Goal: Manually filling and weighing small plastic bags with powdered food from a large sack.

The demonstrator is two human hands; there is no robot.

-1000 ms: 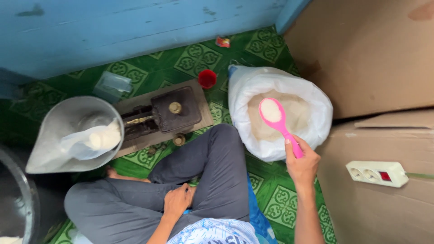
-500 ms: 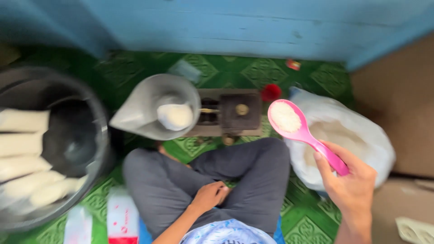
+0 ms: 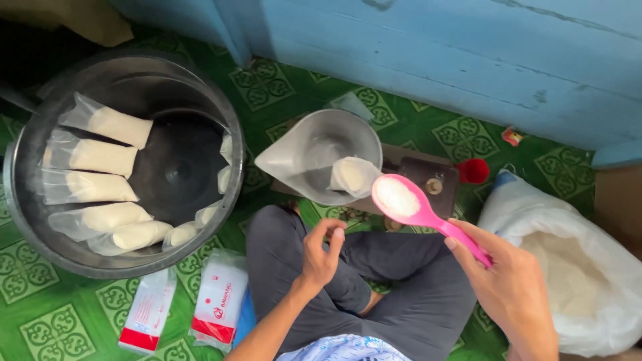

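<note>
Right hand point(image 3: 509, 281) grips pink spoon point(image 3: 421, 208) — heaped white — beside scale pan point(image 3: 314, 150).

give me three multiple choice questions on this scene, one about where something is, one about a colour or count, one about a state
1. Where is the big metal basin with the filled clear bags?
A. at the far left on the green floor
B. on the person's lap
C. inside the white sack

2. What colour is the spoon?
A. blue
B. pink
C. black

3. What state is the spoon in?
A. empty
B. lying on the floor
C. loaded with white grains and held up

Answers:
1 A, the basin stands left of the scale pan, on the patterned floor.
2 B, its bowl and handle are pink, and the right hand grips the handle.
3 C, a heap of white grains lies in its bowl, raised near the scale pan, while the left hand is raised and empty above the knee, and the white sack lies open at the right.
</note>
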